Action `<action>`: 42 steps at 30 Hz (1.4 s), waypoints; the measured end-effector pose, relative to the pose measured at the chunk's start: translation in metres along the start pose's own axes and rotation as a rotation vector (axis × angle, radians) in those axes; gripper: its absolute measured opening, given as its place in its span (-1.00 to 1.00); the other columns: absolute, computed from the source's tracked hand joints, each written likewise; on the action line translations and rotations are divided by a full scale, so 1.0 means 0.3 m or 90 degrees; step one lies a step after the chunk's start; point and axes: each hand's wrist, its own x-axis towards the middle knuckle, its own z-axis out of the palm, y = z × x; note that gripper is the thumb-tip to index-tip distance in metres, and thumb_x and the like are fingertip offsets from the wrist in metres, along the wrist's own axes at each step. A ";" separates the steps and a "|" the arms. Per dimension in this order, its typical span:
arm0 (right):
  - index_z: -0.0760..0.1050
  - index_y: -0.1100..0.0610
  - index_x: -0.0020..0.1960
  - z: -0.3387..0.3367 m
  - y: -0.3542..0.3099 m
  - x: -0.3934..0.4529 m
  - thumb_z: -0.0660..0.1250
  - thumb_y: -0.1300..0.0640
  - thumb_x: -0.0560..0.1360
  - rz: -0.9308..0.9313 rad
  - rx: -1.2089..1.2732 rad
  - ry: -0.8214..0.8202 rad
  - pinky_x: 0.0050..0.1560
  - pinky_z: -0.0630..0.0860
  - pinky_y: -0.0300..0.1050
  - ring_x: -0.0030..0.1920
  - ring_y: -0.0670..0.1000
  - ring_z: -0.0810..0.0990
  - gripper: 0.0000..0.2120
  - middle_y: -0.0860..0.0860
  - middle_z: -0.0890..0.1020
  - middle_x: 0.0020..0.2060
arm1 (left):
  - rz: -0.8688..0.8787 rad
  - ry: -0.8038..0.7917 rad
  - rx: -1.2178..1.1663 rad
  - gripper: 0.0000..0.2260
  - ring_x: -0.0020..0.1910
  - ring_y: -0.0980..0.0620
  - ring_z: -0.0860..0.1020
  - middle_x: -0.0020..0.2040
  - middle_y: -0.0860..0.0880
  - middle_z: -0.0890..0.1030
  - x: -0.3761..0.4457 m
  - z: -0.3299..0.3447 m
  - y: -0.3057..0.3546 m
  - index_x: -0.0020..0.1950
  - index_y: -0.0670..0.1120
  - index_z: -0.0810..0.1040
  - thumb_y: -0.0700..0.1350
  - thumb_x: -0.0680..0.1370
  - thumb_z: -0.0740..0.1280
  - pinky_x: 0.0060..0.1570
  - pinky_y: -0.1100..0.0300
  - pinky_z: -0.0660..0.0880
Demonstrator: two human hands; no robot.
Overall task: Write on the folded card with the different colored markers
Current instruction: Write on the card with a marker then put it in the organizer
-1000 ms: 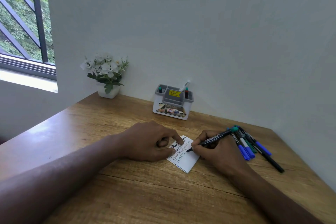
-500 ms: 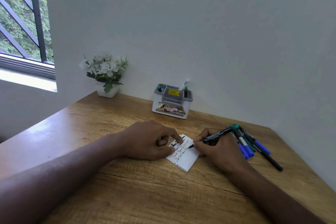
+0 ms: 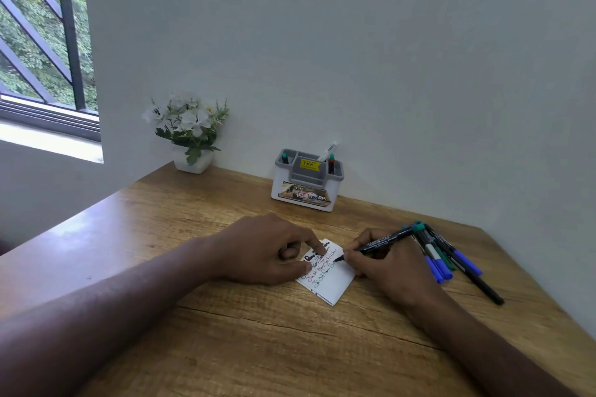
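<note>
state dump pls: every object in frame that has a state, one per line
card: folded, flat on the desk, several coloured lines written
black marker: uncapped, tip on the card
left hand: fingertips press the card down
right hand: grips the black marker
spare markers: capped, piled on the desk beside the right hand
organizer: upright by the wall, pens inside
flower pot: upright in the corner

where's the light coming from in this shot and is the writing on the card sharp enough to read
Head view: daylight enters from the window at upper left, leaving a pale sheen on the left of the desk; wide-angle distortion slants the wall edge. The folded card shows coloured lines of writing, too small to read reliably; the marker in the right hand looks sharp.
</note>
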 end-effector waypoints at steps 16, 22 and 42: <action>0.71 -0.04 -0.18 0.003 0.006 0.008 0.53 0.09 0.48 -0.001 -0.007 0.019 -0.30 0.55 -0.42 -0.20 -0.26 0.68 -0.93 -0.17 0.75 -0.25 | -0.003 -0.001 0.003 -0.67 -0.20 0.12 0.51 -0.21 0.10 0.53 -0.001 -0.003 0.003 0.42 0.31 0.49 0.18 0.65 0.33 -0.18 -0.03 0.51; 0.70 -0.05 -0.18 0.002 0.008 0.006 0.54 0.08 0.48 0.012 -0.005 0.023 -0.29 0.56 -0.39 -0.18 -0.21 0.69 -0.93 -0.18 0.74 -0.25 | -0.005 0.000 0.002 -0.66 -0.21 0.11 0.51 -0.22 0.10 0.53 0.002 0.001 0.000 0.43 0.31 0.48 0.20 0.65 0.33 -0.21 0.02 0.48; 0.71 -0.07 -0.16 0.000 0.014 0.009 0.55 0.04 0.47 0.011 -0.035 0.048 -0.26 0.53 -0.38 -0.19 -0.26 0.68 -0.95 -0.20 0.74 -0.26 | -0.012 -0.013 0.002 -0.66 -0.21 0.09 0.51 -0.20 0.09 0.54 -0.002 -0.005 0.006 0.44 0.31 0.48 0.20 0.65 0.32 -0.17 -0.03 0.51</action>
